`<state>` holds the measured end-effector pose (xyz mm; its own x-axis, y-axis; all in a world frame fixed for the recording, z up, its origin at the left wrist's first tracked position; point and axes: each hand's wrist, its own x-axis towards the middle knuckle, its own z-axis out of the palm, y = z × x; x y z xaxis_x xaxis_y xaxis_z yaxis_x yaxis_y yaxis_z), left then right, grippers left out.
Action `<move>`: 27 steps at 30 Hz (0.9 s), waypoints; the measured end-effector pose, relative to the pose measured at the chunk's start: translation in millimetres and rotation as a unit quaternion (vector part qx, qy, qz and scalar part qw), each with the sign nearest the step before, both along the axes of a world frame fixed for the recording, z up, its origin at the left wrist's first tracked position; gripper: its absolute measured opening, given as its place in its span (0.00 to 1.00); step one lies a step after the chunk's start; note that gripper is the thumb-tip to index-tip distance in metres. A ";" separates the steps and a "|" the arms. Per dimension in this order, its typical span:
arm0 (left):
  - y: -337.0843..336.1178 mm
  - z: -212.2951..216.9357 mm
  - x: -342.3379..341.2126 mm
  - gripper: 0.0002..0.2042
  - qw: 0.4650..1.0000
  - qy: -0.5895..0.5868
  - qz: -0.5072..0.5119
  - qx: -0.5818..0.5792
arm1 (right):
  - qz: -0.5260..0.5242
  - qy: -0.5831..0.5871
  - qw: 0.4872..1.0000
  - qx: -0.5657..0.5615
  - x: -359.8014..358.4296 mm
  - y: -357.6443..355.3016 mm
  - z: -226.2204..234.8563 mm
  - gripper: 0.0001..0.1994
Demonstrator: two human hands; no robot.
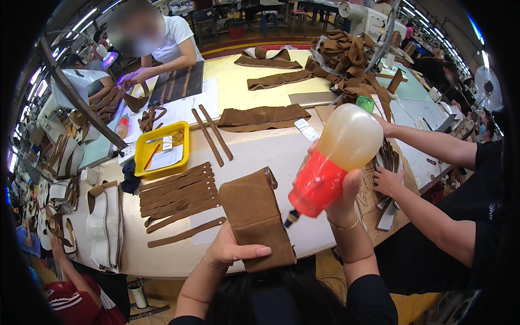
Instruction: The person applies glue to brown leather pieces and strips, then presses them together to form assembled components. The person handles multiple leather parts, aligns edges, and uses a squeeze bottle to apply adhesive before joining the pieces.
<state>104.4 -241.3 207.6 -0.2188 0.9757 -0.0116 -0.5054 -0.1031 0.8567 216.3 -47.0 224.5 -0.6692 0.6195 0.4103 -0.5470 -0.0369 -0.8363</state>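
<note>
My left hand point(234, 248) is closed on a folded brown suede-like piece point(252, 214), its thumb lying across the near end. My right hand point(346, 200) grips a squeeze bottle point(352, 135) with a pale, cloudy upper body and a red lower part. The bottle is tilted, its dark nozzle point(292, 218) pointing down beside the piece's right edge; I cannot tell whether it touches. Left of the piece lie several narrow brown strips point(176, 192) in a row. One separate strip point(187, 233) rests nearer me.
A yellow tray point(186, 149) holds a red pen and papers. Brown bands point(264, 116) and a brown heap point(346, 54) lie farther back. At right, a co-worker's hand point(389, 181) is near dark strips. Across the table, another person point(176, 43) handles brown pieces. White panels point(104, 233) lie left.
</note>
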 end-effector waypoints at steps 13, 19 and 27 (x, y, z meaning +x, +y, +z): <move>2.8 -1.0 2.3 0.32 1.000 0.000 0.018 -0.011 | -0.049 -0.032 0.998 0.034 10.0 4.2 -11.9 0.50; 5.1 -8.7 4.7 0.32 0.997 -0.013 0.074 -0.012 | -0.007 -0.048 0.999 -0.003 15.7 -6.8 -5.5 0.49; 17.7 -0.7 5.5 0.31 0.988 -0.063 0.137 0.026 | -0.003 0.037 0.982 -0.184 20.5 7.8 3.3 0.45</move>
<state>109.9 -223.6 206.9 -0.4741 0.8805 -0.0065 -0.5543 -0.2927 0.7791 236.7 -39.2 227.8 -0.6422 0.7383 0.2059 -0.6070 -0.3258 -0.7248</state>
